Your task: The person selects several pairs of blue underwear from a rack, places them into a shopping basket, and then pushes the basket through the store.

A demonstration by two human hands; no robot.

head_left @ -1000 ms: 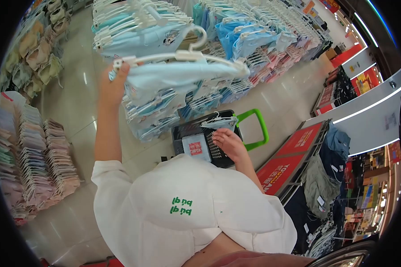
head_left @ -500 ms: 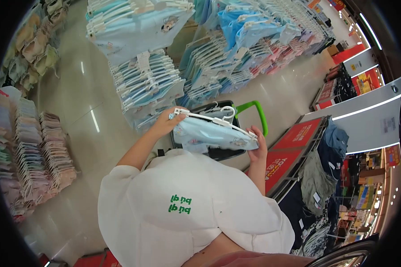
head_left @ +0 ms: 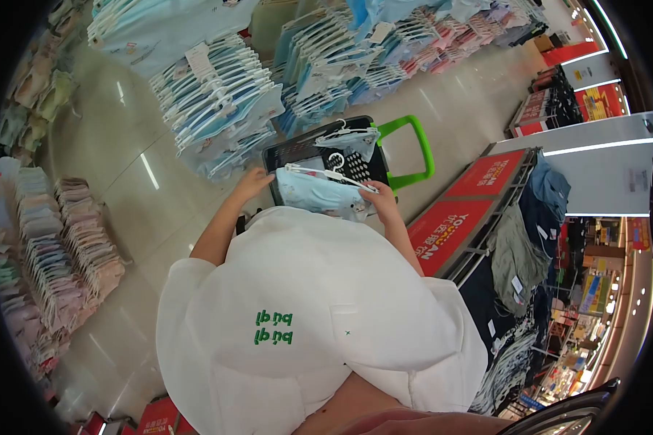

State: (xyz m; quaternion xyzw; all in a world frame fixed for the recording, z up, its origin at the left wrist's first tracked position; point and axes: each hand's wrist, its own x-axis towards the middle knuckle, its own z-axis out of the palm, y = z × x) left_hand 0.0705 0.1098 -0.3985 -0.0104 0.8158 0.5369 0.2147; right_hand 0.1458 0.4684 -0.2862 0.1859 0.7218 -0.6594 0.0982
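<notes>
The right hand (head_left: 382, 199) pinches the right end of the hanger (head_left: 339, 175), which runs left with its blue garment (head_left: 315, 193) over the basket (head_left: 286, 155), while the left hand (head_left: 254, 183), by the left end, seems loosened

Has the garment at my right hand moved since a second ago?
Yes: the garment moved away from the hanging blue clothes, down toward the black basket.
</notes>
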